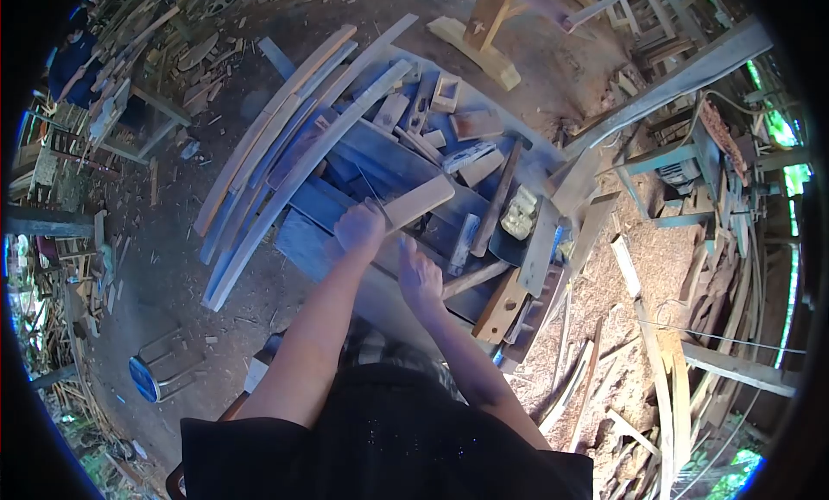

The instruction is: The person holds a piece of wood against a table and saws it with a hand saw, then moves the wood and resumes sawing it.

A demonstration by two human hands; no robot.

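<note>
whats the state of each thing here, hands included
light-brown wooden board with rounded end: slanted, by the left hand
left hand: curled, exact grip unclear
right hand: fingers partly bent, hold unclear
long curved wooden strips: lying side by side
round blue-topped metal stool: seemingly upright, unoccupied
grey electric motor: can't tell if running

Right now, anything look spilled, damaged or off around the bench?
Sawdust lies thick on the ground right of the bench, with wood strips strewn across it at mixed angles. Probably ordinary workshop mess, but likely poor footing. No clear damage shows on the wood block by the left hand.
</note>
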